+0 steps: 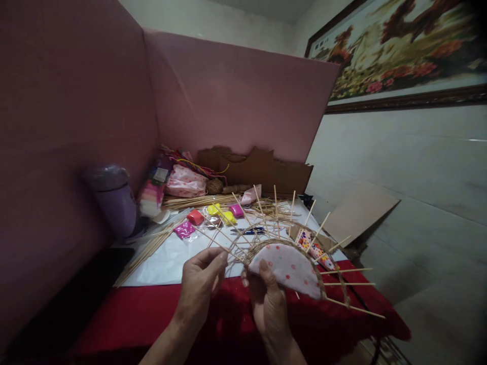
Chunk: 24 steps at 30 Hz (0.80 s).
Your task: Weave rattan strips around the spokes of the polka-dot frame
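A half-round panel [289, 268] covered in white cloth with small red flowers is gripped in my right hand [268, 304], thumb on its front face. Thin wooden sticks [276, 203] fan outward from its curved edge, which is bound with brown twine [262, 244]. Farther out, a second arc of twine crosses the sticks. My left hand [203, 276] is closed, its thumb and fingertips pinched at the leftmost stick [211, 239]. Whether twine is also between those fingers I cannot tell.
Behind the fan lie dark scissors [249, 231], yellow packets [228, 218], a red packet [195, 217] and magenta packets [184, 229]. Bundled sticks [148, 251] lie left, beside a purple container [116, 203]. Twine balls [215, 186] and torn cardboard [262, 170] stand at the back.
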Tool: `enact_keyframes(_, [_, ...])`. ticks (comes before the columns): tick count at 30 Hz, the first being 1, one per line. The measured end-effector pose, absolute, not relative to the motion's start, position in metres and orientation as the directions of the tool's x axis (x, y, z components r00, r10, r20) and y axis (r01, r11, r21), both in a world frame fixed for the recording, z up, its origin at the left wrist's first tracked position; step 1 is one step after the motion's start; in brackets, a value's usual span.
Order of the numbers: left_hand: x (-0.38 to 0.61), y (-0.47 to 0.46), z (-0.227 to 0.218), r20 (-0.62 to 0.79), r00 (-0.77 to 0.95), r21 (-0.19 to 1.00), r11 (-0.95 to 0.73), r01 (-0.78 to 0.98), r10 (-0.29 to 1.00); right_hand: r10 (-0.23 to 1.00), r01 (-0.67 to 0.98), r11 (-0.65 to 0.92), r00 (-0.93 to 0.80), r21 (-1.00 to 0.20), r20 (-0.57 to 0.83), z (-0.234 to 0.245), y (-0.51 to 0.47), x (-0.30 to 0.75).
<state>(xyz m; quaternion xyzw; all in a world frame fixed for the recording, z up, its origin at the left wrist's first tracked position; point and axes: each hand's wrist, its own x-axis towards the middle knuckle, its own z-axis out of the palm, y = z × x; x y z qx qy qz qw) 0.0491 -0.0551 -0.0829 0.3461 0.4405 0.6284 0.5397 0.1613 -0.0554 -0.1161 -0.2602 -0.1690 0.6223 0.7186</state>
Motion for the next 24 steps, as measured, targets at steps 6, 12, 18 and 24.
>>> enact_keyframes(6, [0.048, -0.056, -0.082, -0.001, -0.174, 0.943, -0.057, -0.328, 0.985, 0.989, -0.806, 0.098, 0.146, -0.583, -0.036, -0.116, -0.057, 0.162])
enact_keyframes(12, [0.045, -0.057, -0.077, 0.037, -0.211, 0.986, -0.069, -0.15, 0.977, 0.981, -0.778, 0.135, 0.192, -0.613, -0.027, -0.117, -0.057, 0.163])
enact_keyframes(18, [0.035, -0.056, -0.073, 0.444, -0.061, 0.836, -0.389, 0.387, 0.894, 0.955, -0.707, 0.201, 0.295, -0.678, -0.024, -0.106, -0.057, 0.173])
enact_keyframes(24, [0.027, -0.052, -0.051, 0.596, 0.233, 0.449, -0.56, 0.696, 0.768, 0.949, -0.452, 0.214, 0.307, -0.866, 0.074, -0.098, -0.057, 0.2])
